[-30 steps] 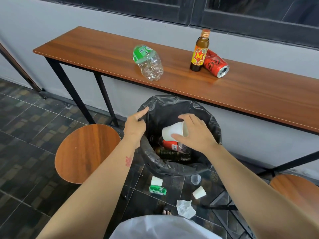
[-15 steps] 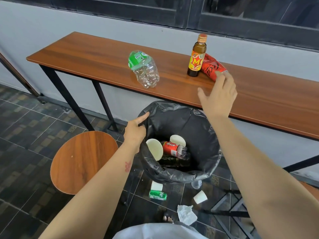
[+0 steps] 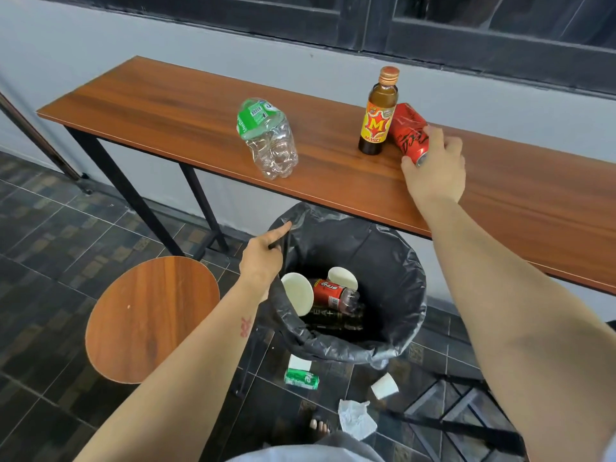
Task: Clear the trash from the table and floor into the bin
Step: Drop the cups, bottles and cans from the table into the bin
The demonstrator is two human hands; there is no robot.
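Four pieces already lie in the bin (image 3: 418,295): two white paper cups (image 3: 297,293), a red-labelled bottle (image 3: 331,292) and a dark bottle (image 3: 333,320) under it, all at the bottom of the black liner (image 3: 383,255). More trash is outside than inside, so I judge the job less than half done.

My right grip (image 3: 433,168) is on the desk (image 3: 166,121), with fingers and thumb curled round the red can (image 3: 408,131). The can lies on its side at the far right, touching the upright brown glass bottle (image 3: 378,118), and as far as I can tell it is not yet lifted off the wood. My left grip (image 3: 261,258) pinches the liner's left rim, forefinger stretched along it, holding the mouth wide beneath the desk's near edge.

Besides the can, the desk holds the brown bottle and, well to its left, a crushed clear plastic bottle (image 3: 268,141) with a green label. On the floor (image 3: 50,261), just on the near side of the bin, are a green can (image 3: 301,379), a small white scrap (image 3: 299,363) touching it, a tipped floor cup (image 3: 385,386) and a crumpled tissue (image 3: 356,420). Something clear shows under the bin's near edge, too hidden to name
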